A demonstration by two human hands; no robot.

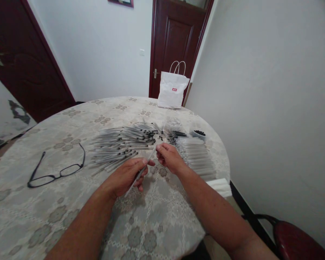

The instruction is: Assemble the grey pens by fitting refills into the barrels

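Partly hidden pen (152, 154); right fingers (161, 148) perhaps cover its tip

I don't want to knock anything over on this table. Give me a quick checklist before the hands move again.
1. Pen held by the left hand: ok, it slants up from the fingers.
2. Right hand at the pen's upper end: ok, thumb and finger closed there.
3. Glasses apart from both hands: ok, they lie open off to the left.
4. Pile squared up: not ok, its pens fan out unevenly.
5. Pale tubes untouched by the right forearm: cannot tell, the arm partly covers them.
6. Bag standing upright: ok, at the far edge.
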